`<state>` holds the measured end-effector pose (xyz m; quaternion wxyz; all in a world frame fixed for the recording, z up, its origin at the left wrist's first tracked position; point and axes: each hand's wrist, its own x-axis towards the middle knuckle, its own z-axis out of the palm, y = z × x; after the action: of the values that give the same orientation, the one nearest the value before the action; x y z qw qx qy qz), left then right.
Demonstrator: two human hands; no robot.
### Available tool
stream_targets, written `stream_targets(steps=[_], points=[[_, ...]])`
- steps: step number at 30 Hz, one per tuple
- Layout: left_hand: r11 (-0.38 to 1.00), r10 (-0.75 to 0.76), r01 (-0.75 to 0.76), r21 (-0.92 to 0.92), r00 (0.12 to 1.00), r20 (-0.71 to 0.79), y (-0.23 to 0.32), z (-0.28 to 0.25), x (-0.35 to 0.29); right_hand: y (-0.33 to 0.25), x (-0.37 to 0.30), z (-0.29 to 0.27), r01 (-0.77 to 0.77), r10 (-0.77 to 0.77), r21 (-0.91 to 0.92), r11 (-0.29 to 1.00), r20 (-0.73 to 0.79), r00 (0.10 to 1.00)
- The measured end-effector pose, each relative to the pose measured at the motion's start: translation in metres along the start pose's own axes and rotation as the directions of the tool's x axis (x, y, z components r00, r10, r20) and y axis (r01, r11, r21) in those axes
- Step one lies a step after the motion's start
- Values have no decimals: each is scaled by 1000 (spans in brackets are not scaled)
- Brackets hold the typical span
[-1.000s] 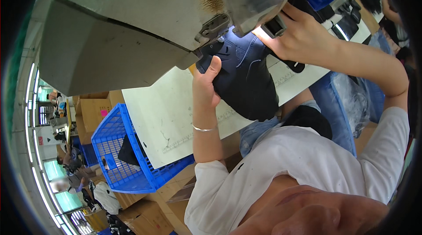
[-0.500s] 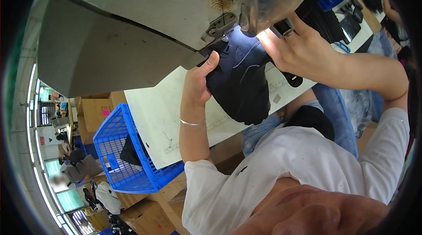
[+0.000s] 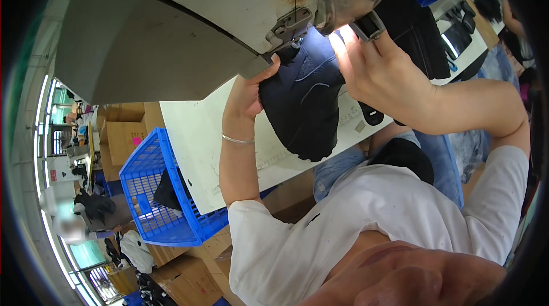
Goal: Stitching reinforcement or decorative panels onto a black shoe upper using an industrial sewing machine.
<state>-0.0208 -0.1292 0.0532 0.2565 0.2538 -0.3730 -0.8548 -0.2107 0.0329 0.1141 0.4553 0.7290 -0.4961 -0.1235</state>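
Both hands grip the dark navy shoe upper (image 3: 306, 100): left hand (image 3: 247, 91) fingers curled round its left edge, right hand (image 3: 374, 71) pinching the top by the sewing machine (image 3: 240, 14) head, toe hanging toward the person.

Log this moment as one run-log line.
left hand: grips dark navy shoe upper | right hand: presses upper at sewing machine | blue basket: beside white table

a dark navy fabric shoe upper (image 3: 306, 100) with pale stitching, a bright blue plastic lattice basket (image 3: 150, 191), a white worktable (image 3: 200, 134), a grey-cream sewing machine body (image 3: 189, 26)
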Motion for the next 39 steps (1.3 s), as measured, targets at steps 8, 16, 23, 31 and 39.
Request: stream_targets(steps=[8, 16, 23, 31, 39], points=[[1000, -8, 7, -24, 1000, -5, 1, 4, 2, 8, 3, -4, 49, -48, -26, 998, 53, 997], [999, -44, 44, -7, 999, -4, 2, -16, 7, 11, 7, -4, 71, -72, 19, 997, 65, 995], [983, -104, 70, 167, 974, 202, -1, -28, 8, 8, 7, 3, -13, 14, 50, 999, -27, 1000], [975, -93, 65, 212, 988, 126, 11, 0, -5, 11, 0, 8, 46, -34, 110, 993, -105, 994], [946, -56, 38, 323, 997, 47, 6, 0, -5, -4, 0, 24, -22, 29, 180, 983, -37, 999]])
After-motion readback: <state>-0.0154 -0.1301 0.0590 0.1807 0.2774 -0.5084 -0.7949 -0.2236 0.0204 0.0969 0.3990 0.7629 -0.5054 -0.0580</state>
